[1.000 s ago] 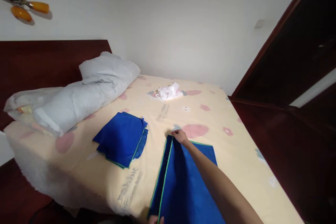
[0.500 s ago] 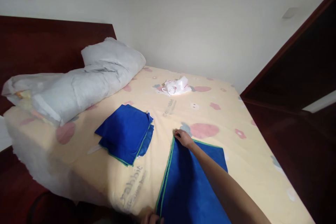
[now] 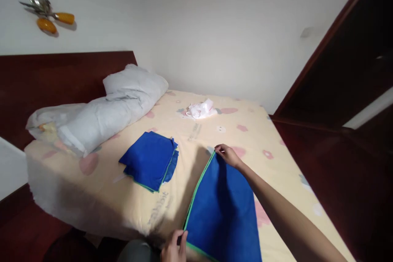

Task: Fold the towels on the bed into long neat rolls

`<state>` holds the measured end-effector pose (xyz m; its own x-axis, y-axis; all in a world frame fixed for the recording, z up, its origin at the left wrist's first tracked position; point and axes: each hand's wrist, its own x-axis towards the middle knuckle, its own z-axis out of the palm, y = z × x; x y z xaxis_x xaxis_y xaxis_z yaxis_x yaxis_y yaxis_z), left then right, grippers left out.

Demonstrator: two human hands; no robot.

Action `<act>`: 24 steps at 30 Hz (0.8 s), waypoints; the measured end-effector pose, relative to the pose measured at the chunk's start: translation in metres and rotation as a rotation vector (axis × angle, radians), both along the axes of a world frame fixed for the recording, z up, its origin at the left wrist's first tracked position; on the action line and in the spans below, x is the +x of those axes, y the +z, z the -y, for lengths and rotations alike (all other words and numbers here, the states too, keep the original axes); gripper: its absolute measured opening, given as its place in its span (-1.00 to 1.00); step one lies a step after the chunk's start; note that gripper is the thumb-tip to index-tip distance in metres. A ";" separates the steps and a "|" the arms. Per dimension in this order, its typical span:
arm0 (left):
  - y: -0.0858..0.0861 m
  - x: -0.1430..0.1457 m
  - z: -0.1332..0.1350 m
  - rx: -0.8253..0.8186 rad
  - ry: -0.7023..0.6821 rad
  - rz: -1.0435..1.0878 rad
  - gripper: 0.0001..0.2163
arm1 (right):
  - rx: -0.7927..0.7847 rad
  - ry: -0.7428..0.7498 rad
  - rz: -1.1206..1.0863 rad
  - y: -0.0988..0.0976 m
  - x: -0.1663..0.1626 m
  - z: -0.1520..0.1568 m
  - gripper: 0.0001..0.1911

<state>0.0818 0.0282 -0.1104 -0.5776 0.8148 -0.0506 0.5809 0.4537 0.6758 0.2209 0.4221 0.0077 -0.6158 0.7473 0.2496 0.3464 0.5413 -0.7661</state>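
Observation:
A blue cloth with a green edge [image 3: 222,200] is lifted off the cream bedsheet [image 3: 196,141] between my two hands. My right hand [image 3: 227,154] pinches its far corner, raised above the bed. At the bottom of the view my left hand [image 3: 173,246] pinches the near corner, close to the bed's edge. To the left lies a stack of folded blue cloths [image 3: 149,159], untouched.
A grey-white pillow and bundled bedding [image 3: 101,112] lie along the dark headboard [image 3: 61,77]. A crumpled white plastic bag [image 3: 200,108] sits at the far side of the bed. Dark wooden furniture [image 3: 346,102] stands on the right.
The cloth lay folded flat on the bed; now both hands have lifted its left edge up and toward the right. The left hand has come further into view.

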 end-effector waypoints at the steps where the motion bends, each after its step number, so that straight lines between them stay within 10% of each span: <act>1: 0.013 -0.002 -0.002 0.022 -0.012 -0.011 -0.70 | 0.019 -0.024 -0.037 0.019 0.020 0.006 -0.69; 7: 0.132 -0.017 -0.009 0.422 -0.075 -0.104 -0.75 | 0.184 -0.208 -0.259 0.120 0.148 0.068 -0.52; 13: 0.235 -0.027 -0.016 0.687 -0.096 -0.168 -0.64 | 0.387 -0.340 -0.416 0.181 0.236 0.148 -0.64; 24: 0.322 -0.029 -0.033 0.651 -0.352 -0.009 -0.66 | 0.532 -0.426 -0.262 0.193 0.324 0.256 -0.77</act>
<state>0.0527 0.0610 0.2111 -0.2750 0.8154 0.5095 0.6249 -0.2511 0.7392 0.5448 0.1663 0.2010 -0.1688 0.6450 0.7453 0.4514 0.7228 -0.5233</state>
